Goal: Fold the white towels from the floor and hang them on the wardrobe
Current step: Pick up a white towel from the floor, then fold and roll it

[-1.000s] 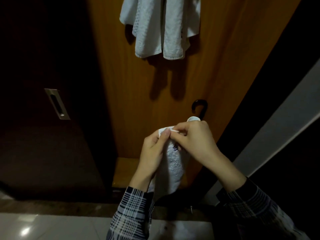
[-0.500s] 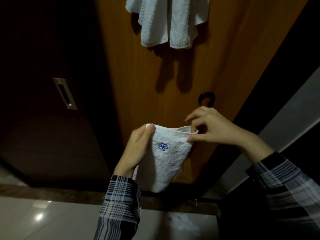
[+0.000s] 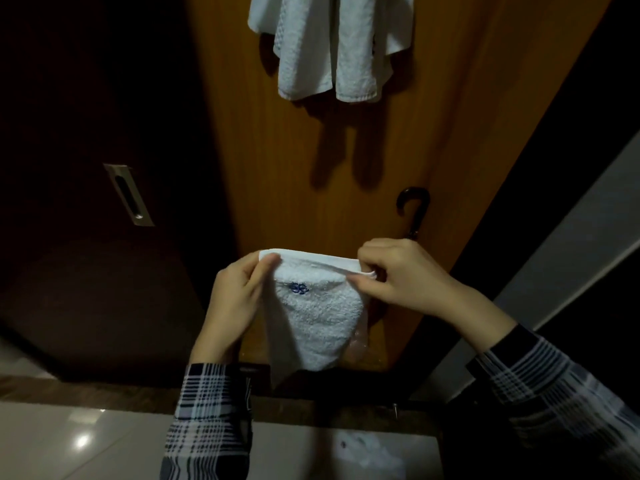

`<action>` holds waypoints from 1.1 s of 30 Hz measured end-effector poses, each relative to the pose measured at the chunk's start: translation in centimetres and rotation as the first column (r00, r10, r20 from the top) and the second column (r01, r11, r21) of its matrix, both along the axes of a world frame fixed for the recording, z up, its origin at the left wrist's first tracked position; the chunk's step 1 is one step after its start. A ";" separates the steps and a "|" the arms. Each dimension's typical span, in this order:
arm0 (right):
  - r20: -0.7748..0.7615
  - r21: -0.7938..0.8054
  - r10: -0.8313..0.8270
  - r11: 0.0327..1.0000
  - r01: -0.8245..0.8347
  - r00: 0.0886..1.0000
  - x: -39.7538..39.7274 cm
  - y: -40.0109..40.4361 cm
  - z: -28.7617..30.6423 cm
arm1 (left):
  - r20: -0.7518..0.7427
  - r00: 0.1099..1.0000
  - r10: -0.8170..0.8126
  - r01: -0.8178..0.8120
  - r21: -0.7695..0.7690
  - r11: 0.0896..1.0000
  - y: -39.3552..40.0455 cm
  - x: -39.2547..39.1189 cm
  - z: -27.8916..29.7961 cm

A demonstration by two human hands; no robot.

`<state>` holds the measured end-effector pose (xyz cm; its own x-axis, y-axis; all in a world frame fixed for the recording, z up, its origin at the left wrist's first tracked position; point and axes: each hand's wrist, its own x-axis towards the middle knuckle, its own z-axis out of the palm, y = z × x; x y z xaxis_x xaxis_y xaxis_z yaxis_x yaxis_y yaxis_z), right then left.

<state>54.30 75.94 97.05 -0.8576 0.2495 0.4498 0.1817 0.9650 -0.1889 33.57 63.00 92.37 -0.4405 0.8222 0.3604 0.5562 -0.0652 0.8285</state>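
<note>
**Head view: small towel stretched between two hands before the wardrobe door**

Head camera looks down at a small white towel (image 3: 311,317) that hangs in front of the orange wardrobe door (image 3: 363,161), near the middle of the picture. The person holds it by its top edge, one corner in each hand, so the edge is pulled almost straight and the rest falls down freely to a narrow end. I think this hold is chosen to line up the corners and keep the cloth flat for a fold, because a hanging towel smooths itself by its own weight. A small blue mark (image 3: 299,289) faces the camera.

The left hand (image 3: 235,299) is at 9 o'clock from the towel. Its thumb presses on the front of the left corner and the fingers go behind the cloth, so it is a closed pinch on the towel. The right hand (image 3: 405,275) is at 3 o'clock. Its thumb and first fingers pinch the right corner, where the layers look bunched together; the other fingers are curled.

At 12 o'clock, higher on the door, other white towels (image 3: 332,46) hang already, so part of the task seems done. A dark hook (image 3: 414,206) is on the door just above the right hand, at about 1 o'clock from the towel. It carries no towel, and it may be the place for this one.
</note>
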 end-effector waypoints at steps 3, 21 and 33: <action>-0.008 0.065 0.001 0.998 -0.001 1.000 -0.1 -0.5 -0.3 | 0.385 0.914 -0.129 0.147 -0.017 0.989 0.1 0.3 0.3; 0.367 0.318 0.235 0.878 -0.359 0.900 -0.3 -2.2 -1.0 | 0.562 0.760 -0.328 0.341 0.085 0.936 0.8 0.8 0.0; 0.037 0.217 0.183 0.958 -0.186 0.982 -2.0 -1.8 0.3 | 0.582 0.762 -0.284 0.281 0.099 0.955 1.3 3.6 0.6</action>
